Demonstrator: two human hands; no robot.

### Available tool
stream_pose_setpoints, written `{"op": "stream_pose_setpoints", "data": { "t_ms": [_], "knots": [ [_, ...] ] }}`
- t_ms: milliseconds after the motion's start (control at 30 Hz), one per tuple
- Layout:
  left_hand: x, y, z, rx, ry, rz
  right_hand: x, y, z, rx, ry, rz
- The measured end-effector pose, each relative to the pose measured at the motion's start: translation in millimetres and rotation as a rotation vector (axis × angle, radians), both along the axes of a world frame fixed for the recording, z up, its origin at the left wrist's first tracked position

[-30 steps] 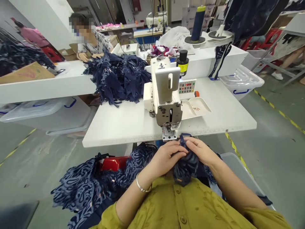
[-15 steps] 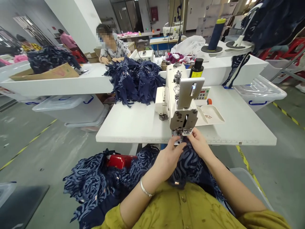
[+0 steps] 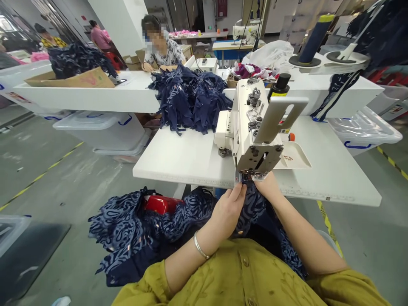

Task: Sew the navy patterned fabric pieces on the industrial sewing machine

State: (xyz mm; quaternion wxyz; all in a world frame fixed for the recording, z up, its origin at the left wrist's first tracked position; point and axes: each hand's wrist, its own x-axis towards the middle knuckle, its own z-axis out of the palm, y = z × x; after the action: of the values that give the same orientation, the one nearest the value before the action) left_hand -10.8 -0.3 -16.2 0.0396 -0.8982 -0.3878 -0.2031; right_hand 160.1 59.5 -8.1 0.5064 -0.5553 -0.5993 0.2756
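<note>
A cream sewing machine (image 3: 245, 131) stands at the table's front edge, its metal front plate facing me. Navy fabric with a swirl pattern (image 3: 254, 203) runs up to the needle area and hangs over my lap. My left hand (image 3: 228, 211), a silver bangle on its wrist, pinches this fabric just below and left of the presser area, fingers together. On the other side, my right hand (image 3: 267, 187) holds the fabric's edge beneath the machine head; the head hides its fingertips. More swirl-patterned cloth (image 3: 127, 225) lies heaped to my left, around a red shiny object (image 3: 162, 205).
Behind the machine sits a pile of navy cut pieces (image 3: 191, 100). A cream tray (image 3: 298, 155) with small brown bits is on the white table (image 3: 181, 157). Thread cones (image 3: 314, 40) stand on the shelf. Lidded plastic boxes (image 3: 105, 131) flank the table; a co-worker (image 3: 162, 46) sits beyond.
The view has shifted, so the machine appears further right. My left hand's fingers have closed together on the fabric. My right hand has slipped further behind the machine head.
</note>
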Motion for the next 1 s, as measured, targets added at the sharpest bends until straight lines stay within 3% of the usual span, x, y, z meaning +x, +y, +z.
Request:
{"op": "stream_pose_setpoints", "data": {
  "t_ms": [633, 867, 1000],
  "knots": [
    [9, -4, 2.7, 0.095, 0.152, 0.022, 3, 7, -6.7, 0.013, -0.001, 0.043],
    [10, -4, 1.9, 0.132, 0.150, 0.047, 1, 2, -17.1, -0.016, 0.006, -0.069],
    [12, -1, -1.3, 0.098, 0.057, 0.066, -1, -19, -39.2, 0.020, 0.135, -0.212]
  ]
}}
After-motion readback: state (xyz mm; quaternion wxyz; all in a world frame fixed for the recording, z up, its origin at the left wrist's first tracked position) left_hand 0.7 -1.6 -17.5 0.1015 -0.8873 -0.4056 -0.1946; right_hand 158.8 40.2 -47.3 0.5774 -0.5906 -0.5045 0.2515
